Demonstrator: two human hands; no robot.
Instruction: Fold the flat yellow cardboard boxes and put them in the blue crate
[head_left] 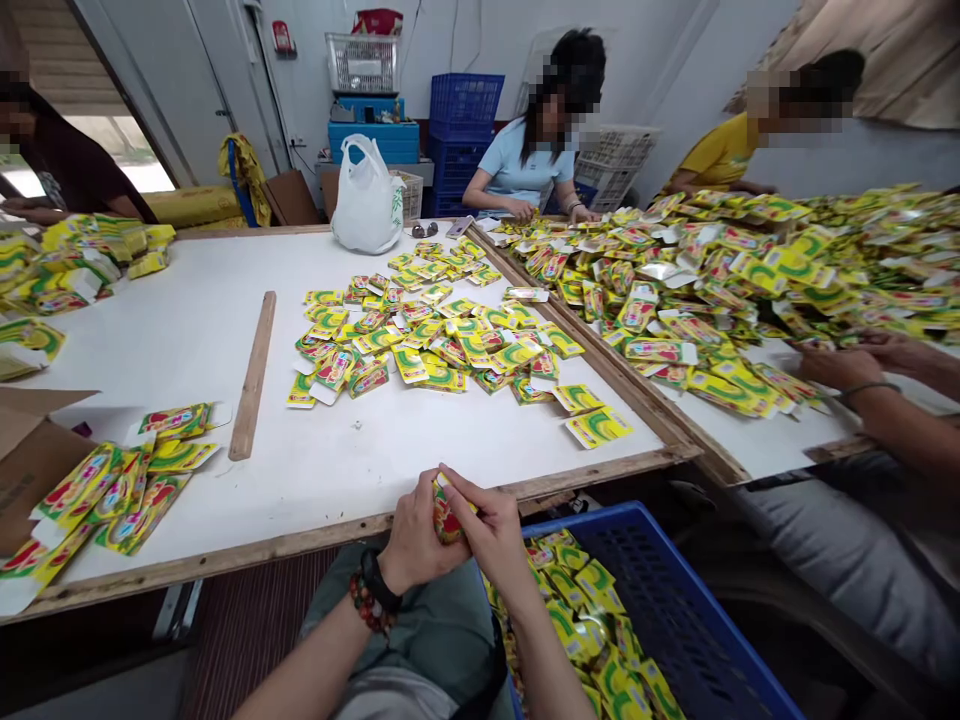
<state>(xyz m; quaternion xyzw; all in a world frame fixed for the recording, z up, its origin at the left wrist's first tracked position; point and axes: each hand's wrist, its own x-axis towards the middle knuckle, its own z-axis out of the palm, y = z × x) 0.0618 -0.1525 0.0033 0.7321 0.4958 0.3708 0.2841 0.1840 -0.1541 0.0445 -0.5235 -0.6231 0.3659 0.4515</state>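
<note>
My left hand (pixel 416 535) and my right hand (pixel 491 535) meet just below the table's front edge. Both are closed round one small yellow-and-red packet (pixel 445 515), which they grip between them. A bead bracelet and a black band sit on my left wrist. Directly below my right forearm stands a blue crate (pixel 675 610) holding several of the same yellow packets. A loose spread of flat packets (pixel 442 335) lies on the white table (pixel 225 340) ahead of my hands.
A wooden stick (pixel 253 372) lies left of the spread. More packets (pixel 112 495) and a cardboard box (pixel 30 460) sit at the near left. A white plastic bag (pixel 367 195) stands at the far edge. Other people work at the adjoining table (pixel 757 455), heaped with packets.
</note>
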